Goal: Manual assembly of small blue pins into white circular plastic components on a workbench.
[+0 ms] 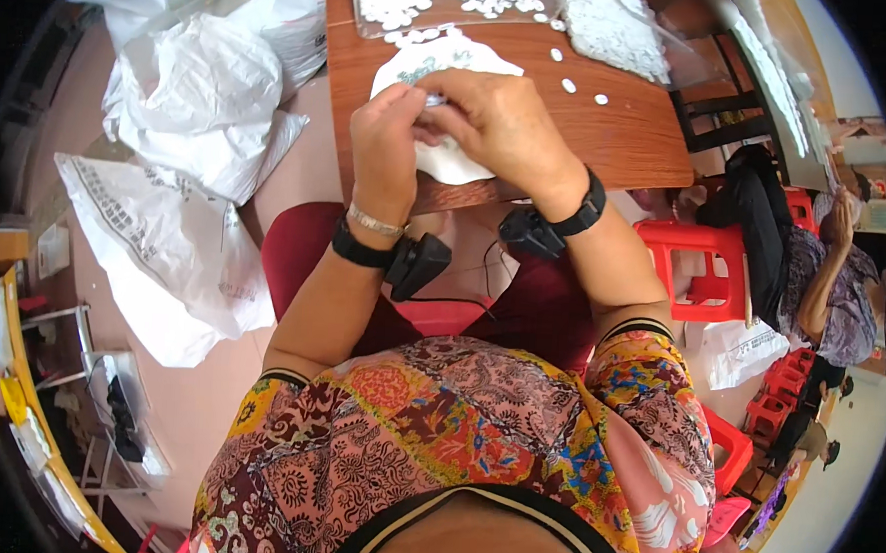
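Over the near edge of a brown wooden table point(610, 145), my two hands meet fingertip to fingertip. My left hand point(387, 143) is closed in a pinch, and so is my right hand point(506, 125). Between the fingertips shows a small pale piece point(434, 100), mostly hidden; its kind cannot be made out. Beneath the hands lies a white cloth-like sheet point(388, 76) with a little heap of small greenish-grey bits point(419, 70) on it. Several small white discs point(431, 34) rest at its far edge.
Beyond the sheet stands a clear tray point(361, 17) of white discs. A clear bag point(616, 35) of white pieces lies to its right, with loose white discs point(569, 86) nearby. White sacks point(187, 93) crowd the floor at left. Red stools point(694, 270) and a seated person point(828, 287) are at right.
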A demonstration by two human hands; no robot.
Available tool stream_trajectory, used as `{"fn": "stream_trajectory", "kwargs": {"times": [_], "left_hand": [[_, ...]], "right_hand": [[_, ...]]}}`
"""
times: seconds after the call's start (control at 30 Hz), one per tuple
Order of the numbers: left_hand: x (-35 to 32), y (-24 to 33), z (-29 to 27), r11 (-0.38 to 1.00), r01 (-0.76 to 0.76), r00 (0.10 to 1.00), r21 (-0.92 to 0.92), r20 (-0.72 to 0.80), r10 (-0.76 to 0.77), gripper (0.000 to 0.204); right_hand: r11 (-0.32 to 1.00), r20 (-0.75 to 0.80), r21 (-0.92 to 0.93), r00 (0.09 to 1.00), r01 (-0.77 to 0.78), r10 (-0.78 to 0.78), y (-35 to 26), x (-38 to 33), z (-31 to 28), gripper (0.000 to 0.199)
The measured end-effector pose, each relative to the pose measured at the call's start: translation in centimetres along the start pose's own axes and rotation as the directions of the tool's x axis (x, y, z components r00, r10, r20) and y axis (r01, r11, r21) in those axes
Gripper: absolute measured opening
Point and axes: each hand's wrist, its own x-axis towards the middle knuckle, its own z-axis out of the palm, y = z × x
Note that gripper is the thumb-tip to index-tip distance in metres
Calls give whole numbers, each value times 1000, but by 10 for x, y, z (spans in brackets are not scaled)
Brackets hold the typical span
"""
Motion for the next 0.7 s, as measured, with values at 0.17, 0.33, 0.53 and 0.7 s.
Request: {"fn": "stream_trajectory", "kwargs": {"times": [0.17,0.33,0.53,0.7], "left_hand": [[-4,2,0,998,-45,999,47,-24,46,23],[-2,1,1,999,-31,999,44,11,31,25],[-2,22,-7,998,-61,998,35,15,60,27],[8,23,-18,993,-109,994,43,26,108,27]], "right_hand": [[1000,-16,25,1000,-10,10,-1,-1,2,13],[1000,-11,-7,1000,5,-5,3,1,-6,18],[887,-411,-429,911,-172,-22,79,36,-108,20],[761,-580,-574,806,-303,-117,106,57,-150,26]]}}
